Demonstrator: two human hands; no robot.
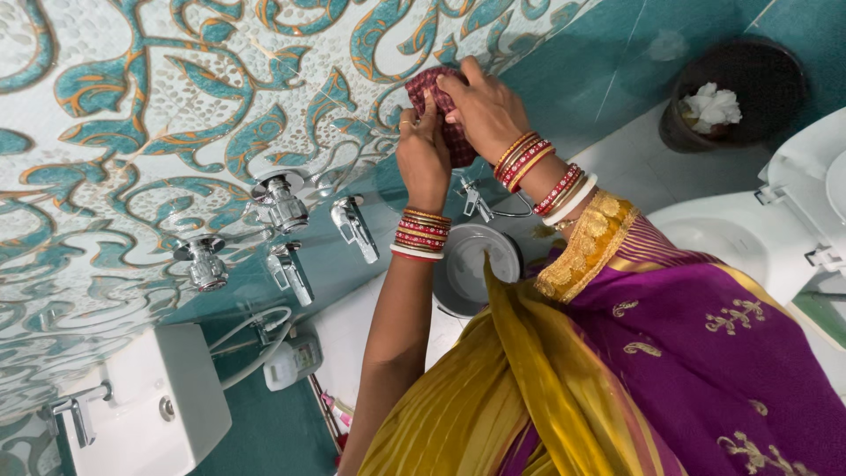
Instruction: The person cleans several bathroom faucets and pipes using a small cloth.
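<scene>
— So, where do you have the cloth (445, 110) right now?

— You have it pressed flat against the patterned wall tile (176, 106), just above the chrome taps (282, 204). It is a dark red checked rag, bunched small so it fits under your palms.

— And my hands?

— Both are on it. Your right hand (485, 110) lies over the top with fingers curled down, closed on the cloth. Your left hand (423, 154) comes up from below, fingers bent around the lower edge, also closed on it. Two hands seem to give you more push against an upright surface, where a loose rag would slide off.

— Anything under me?

— A grey bucket (467, 269) stands on the floor below your wrists, beside a small tap (476, 201) with a hose; I would judge it sits there to catch water. The toilet (749, 229) is to one side, a dark waste bin (749, 88) behind it, well apart from your hands.
</scene>
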